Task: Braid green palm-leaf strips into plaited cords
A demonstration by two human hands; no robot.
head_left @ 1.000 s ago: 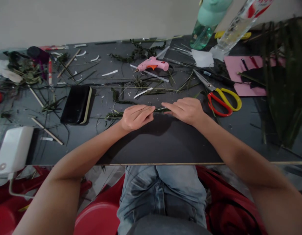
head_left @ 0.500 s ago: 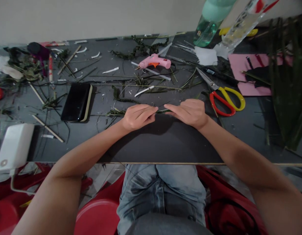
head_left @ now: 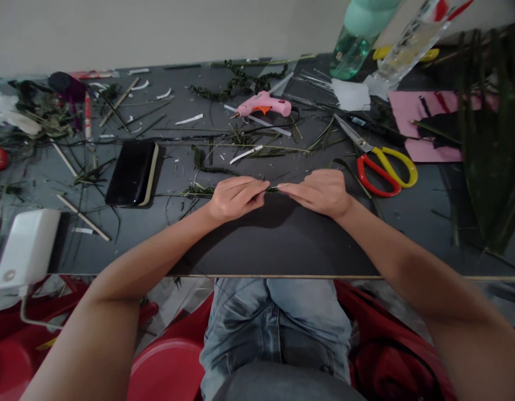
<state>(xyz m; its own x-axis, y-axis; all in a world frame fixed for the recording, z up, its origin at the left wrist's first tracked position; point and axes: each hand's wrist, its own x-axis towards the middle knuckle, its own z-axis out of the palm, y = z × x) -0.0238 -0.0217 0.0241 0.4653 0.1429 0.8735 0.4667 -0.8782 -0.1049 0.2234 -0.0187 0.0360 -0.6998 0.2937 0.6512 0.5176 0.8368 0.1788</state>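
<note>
The left hand (head_left: 237, 199) and right hand (head_left: 318, 192) each pinch a narrow green leaf strip (head_left: 273, 189), which spans the small gap between them over the flat dark-grey counter (head_left: 274, 250). Metal scissors with red and yellow handles (head_left: 378, 174) lie near the right hand.

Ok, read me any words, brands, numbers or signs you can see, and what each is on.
None can be read.
Clear bottle: red and black marks, too blurred to read.
Green bottle: pale mark, too small to read.
White box: round mark, too blurred to make out.
</note>
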